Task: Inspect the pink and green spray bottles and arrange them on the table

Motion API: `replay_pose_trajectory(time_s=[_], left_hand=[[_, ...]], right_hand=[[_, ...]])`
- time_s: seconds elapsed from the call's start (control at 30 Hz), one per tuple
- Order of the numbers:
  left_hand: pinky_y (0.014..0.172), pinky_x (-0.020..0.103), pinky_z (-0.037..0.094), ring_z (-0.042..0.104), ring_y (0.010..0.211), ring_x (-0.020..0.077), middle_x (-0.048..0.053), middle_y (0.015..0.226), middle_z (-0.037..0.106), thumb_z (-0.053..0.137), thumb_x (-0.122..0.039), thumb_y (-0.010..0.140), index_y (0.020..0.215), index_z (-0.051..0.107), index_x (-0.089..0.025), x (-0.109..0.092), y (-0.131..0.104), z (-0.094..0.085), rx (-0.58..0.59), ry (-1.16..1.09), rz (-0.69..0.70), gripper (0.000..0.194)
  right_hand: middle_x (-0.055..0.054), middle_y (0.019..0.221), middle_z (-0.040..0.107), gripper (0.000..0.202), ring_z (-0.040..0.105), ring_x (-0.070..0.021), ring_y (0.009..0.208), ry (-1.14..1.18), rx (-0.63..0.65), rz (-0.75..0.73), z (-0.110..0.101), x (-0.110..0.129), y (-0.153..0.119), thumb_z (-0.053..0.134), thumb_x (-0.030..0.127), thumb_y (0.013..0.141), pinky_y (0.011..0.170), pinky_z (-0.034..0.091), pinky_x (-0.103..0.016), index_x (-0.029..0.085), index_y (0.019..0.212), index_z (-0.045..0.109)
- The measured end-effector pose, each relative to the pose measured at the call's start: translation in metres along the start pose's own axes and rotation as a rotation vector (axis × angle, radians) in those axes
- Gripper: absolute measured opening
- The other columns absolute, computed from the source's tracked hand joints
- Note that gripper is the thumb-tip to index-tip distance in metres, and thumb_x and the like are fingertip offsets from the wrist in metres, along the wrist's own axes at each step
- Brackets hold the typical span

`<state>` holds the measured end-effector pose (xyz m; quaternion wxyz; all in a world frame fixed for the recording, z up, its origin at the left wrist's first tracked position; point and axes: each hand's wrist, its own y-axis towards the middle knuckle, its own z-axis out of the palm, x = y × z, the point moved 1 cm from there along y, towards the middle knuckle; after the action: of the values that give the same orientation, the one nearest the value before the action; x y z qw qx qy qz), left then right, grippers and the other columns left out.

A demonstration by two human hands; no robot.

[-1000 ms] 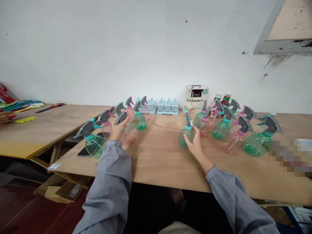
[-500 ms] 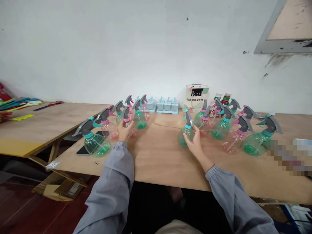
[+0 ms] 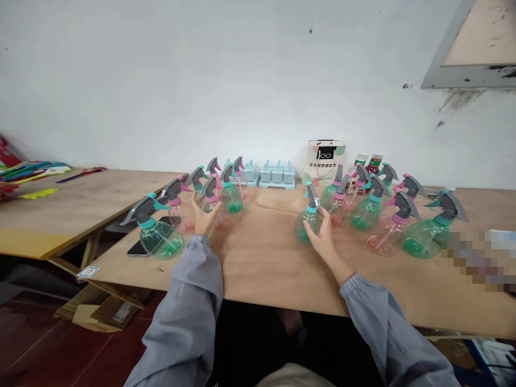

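My left hand [image 3: 205, 219] is open, thumb and fingers spread apart just in front of a pink spray bottle [image 3: 221, 217] with a grey trigger head. The hand hides part of that bottle, and I cannot tell whether they touch. My right hand [image 3: 321, 228] is closed around the side of a green spray bottle [image 3: 305, 228], which stands upright on the table with a turquoise collar. Beside my left arm is another green spray bottle [image 3: 161, 240]. Several more green and pink ones stand in a group on the right, among them a pink spray bottle [image 3: 385, 234].
Pale blue ice-pop moulds [image 3: 277, 176] and a printed paper bag [image 3: 324, 161] stand by the wall. A dark phone [image 3: 137, 248] lies behind the left green bottle. A second table [image 3: 80, 204] with colourful strips is at the left.
My left hand has loosened from the pink spray bottle, its fingers spreading and shifting slightly toward me. My right hand and the green bottle look unchanged.
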<state>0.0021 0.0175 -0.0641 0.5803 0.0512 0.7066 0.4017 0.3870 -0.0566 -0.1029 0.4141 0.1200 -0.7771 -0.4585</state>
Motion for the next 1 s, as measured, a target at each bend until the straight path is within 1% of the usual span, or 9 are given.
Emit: replay_pose_trajectory(time_s=[0.1,0.2,0.23,0.3,0.4,0.5,0.7,0.93,1.0], left_hand=[[0.122,0.051,0.029,0.036,0.146,0.0336,0.018,0.152,0.037,0.063,-0.073,0.077,0.145,0.031,-0.02,-0.023,-0.013,-0.007,-0.161,0.075,0.175,0.092],[0.116,0.054,0.034,0.042,0.139,0.0357,0.017,0.147,0.039,0.046,-0.084,0.078,0.14,0.037,-0.021,-0.057,-0.035,0.0,-0.364,0.117,0.361,0.089],[0.114,0.054,0.036,0.044,0.136,0.0359,0.017,0.144,0.042,0.046,-0.084,0.078,0.137,0.041,-0.02,-0.071,-0.043,0.008,-0.345,0.1,0.427,0.087],[0.113,0.051,0.038,0.048,0.133,0.0346,0.016,0.137,0.05,0.055,-0.075,0.08,0.132,0.048,-0.02,-0.1,-0.059,0.035,-0.034,0.041,0.472,0.076],[0.119,0.048,0.031,0.043,0.14,0.0339,0.018,0.145,0.048,0.074,-0.06,0.075,0.138,0.047,-0.019,-0.134,-0.082,0.087,0.47,-0.055,0.279,0.08],[0.119,0.048,0.03,0.041,0.142,0.0364,0.018,0.146,0.047,0.088,-0.051,0.06,0.143,0.043,-0.02,-0.154,-0.103,0.132,0.696,-0.192,0.044,0.099],[0.11,0.045,0.04,0.054,0.127,0.0305,0.012,0.13,0.057,0.086,-0.043,0.066,0.127,0.053,-0.024,-0.16,-0.121,0.166,0.555,-0.29,-0.092,0.072],[0.096,0.036,0.047,0.064,0.102,0.0222,0.005,0.097,0.068,0.076,-0.033,0.072,0.089,0.064,-0.022,-0.147,-0.097,0.154,0.545,-0.345,-0.147,0.024],[0.098,0.035,0.047,0.065,0.101,0.0215,0.004,0.094,0.07,0.072,-0.03,0.072,0.085,0.066,-0.022,-0.146,-0.089,0.146,0.556,-0.383,-0.179,0.017]], right_hand=[[-0.019,0.134,0.053,0.062,0.053,-0.0315,0.128,0.013,-0.008,0.005,0.0,0.0,0.0,0.06,0.045,0.089,0.11,0.043,-0.057,0.017,0.14,0.039],[-0.019,0.135,0.054,0.063,0.054,-0.0312,0.127,0.036,0.0,0.013,0.001,0.004,-0.001,0.063,0.046,0.089,0.108,0.045,-0.057,0.017,0.14,0.039],[-0.019,0.134,0.054,0.065,0.055,-0.0312,0.126,0.046,0.015,0.012,0.001,0.007,-0.002,0.065,0.047,0.088,0.107,0.046,-0.056,0.018,0.141,0.039],[-0.018,0.132,0.056,0.068,0.057,-0.031,0.124,0.059,0.05,0.001,0.002,0.013,-0.004,0.068,0.048,0.086,0.105,0.048,-0.054,0.018,0.14,0.04],[-0.016,0.127,0.058,0.063,0.058,-0.0306,0.122,0.037,0.115,-0.049,0.004,0.024,-0.009,0.069,0.045,0.087,0.104,0.05,-0.053,0.02,0.139,0.045],[-0.017,0.129,0.057,0.063,0.056,-0.032,0.123,-0.006,0.19,-0.129,0.006,0.03,-0.017,0.066,0.041,0.089,0.106,0.048,-0.056,0.021,0.144,0.042],[-0.022,0.129,0.053,0.071,0.055,-0.0378,0.124,-0.135,0.192,-0.235,0.012,0.033,-0.03,0.064,0.043,0.09,0.103,0.049,-0.063,0.017,0.149,0.035],[-0.018,0.13,0.056,0.068,0.057,-0.034,0.121,-0.088,0.246,-0.388,-0.001,0.047,-0.02,0.061,0.045,0.091,0.102,0.052,-0.055,0.022,0.15,0.037],[-0.015,0.132,0.055,0.065,0.055,-0.0329,0.124,-0.097,0.147,-0.347,-0.015,0.041,-0.004,0.06,0.044,0.091,0.106,0.048,-0.056,0.025,0.149,0.038]])
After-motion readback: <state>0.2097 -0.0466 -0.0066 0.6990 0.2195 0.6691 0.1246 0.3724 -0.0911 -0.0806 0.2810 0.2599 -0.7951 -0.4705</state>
